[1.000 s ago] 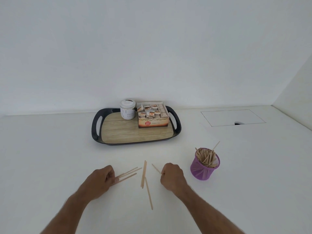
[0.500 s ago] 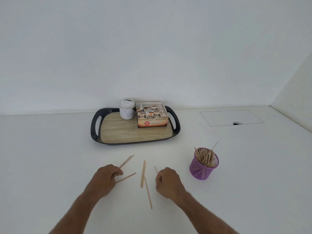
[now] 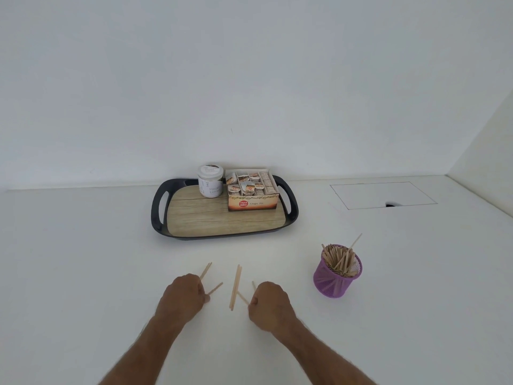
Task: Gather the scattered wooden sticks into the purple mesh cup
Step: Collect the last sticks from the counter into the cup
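My left hand (image 3: 183, 297) is curled around several thin wooden sticks (image 3: 206, 270) whose ends poke out past my fingers. My right hand (image 3: 268, 304) grips a stick (image 3: 243, 299) low on the table, and another short tip (image 3: 253, 285) shows above its knuckles. Between the hands a pair of sticks (image 3: 236, 286) lies loose on the white table, pointing away from me. The purple mesh cup (image 3: 337, 273) stands upright to the right of my right hand, holding a bundle of sticks.
A black tray with a wood-look base (image 3: 222, 218) sits behind the hands, carrying a white jar (image 3: 210, 180) and an open tea-bag box (image 3: 251, 193). A rectangular hatch outline (image 3: 383, 194) marks the table at the back right. Walls close off the back and right.
The left hand has raised its sticks more upright. The right hand has slid left onto the lower stick, which now shows only a short end.
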